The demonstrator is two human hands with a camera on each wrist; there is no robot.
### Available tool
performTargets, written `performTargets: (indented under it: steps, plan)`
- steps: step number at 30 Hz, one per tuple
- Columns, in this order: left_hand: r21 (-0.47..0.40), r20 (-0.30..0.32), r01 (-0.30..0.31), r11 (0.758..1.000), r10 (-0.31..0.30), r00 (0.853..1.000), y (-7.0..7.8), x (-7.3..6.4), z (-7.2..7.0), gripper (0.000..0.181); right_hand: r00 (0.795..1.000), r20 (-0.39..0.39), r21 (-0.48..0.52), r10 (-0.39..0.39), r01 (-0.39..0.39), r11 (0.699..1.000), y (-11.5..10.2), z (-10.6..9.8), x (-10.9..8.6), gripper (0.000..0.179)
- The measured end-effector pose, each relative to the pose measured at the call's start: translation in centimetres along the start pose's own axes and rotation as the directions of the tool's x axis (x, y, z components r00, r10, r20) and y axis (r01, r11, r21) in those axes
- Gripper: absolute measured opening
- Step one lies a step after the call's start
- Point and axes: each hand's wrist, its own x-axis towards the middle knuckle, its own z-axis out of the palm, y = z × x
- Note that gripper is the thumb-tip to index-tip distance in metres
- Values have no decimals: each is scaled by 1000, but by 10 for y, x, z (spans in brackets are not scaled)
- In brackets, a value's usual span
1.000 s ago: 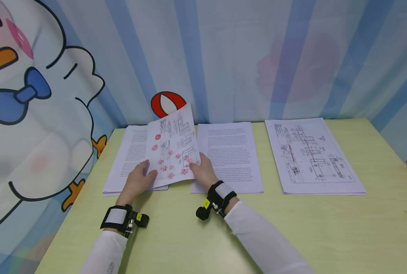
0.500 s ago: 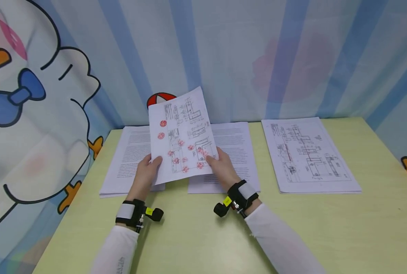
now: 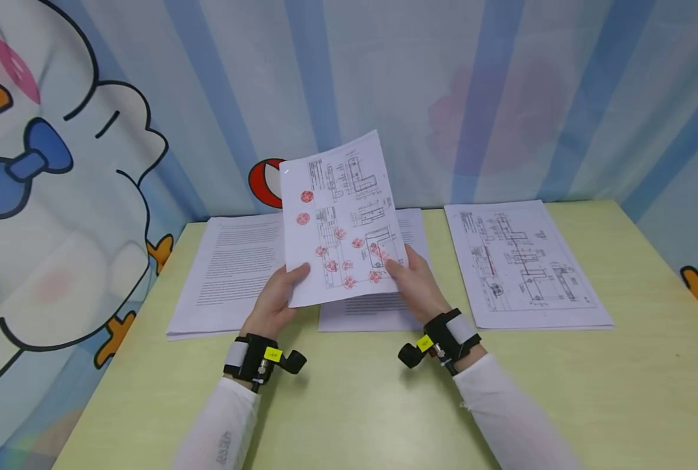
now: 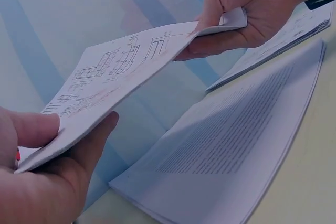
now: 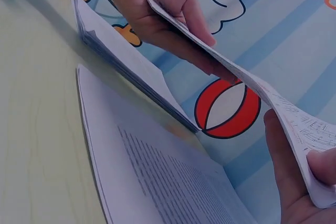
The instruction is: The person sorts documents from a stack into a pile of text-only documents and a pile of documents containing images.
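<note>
A thin stack of printed drawing sheets (image 3: 343,189) with red stamp marks is held up above the table, tilted toward me. My left hand (image 3: 274,297) grips its lower left corner, thumb on the front face and fingers behind. At the lower right edge my right hand (image 3: 416,281) grips it the same way. In the left wrist view the sheets (image 4: 121,74) bow between both hands, clear of the text pages (image 4: 226,145) below. The right wrist view shows the sheets edge-on, with the left hand (image 5: 157,14) at the far end.
On the pale table (image 3: 349,405) a stack of text pages (image 3: 231,274) lies at left. Another text stack (image 3: 361,316) lies in the middle, partly hidden by the raised sheets. A stack of drawings (image 3: 525,267) lies at right. A striped curtain (image 3: 384,65) hangs behind the table.
Both hands have lifted the stamped drawing sheets up and to the right, off the left text stack to over the middle one. The left hand, earlier at the edge, now grips the corner.
</note>
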Motion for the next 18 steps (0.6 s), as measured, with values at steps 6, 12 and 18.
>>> performTargets:
  steps: [6,12,18]
  plan:
    - [86,30,18,996,-21,999,-6,2,23,40,1000,-14,-75,0,-1,997,-2,-26,-4,49]
    - [179,65,-7,984,-5,998,-16,7,48,35,999,-16,-119,41,-43,992,-8,-57,-5,52]
    - [264,102,-37,964,10,995,-25,14,73,35,998,-44,-214,38,-47,976,-19,-87,-11,53]
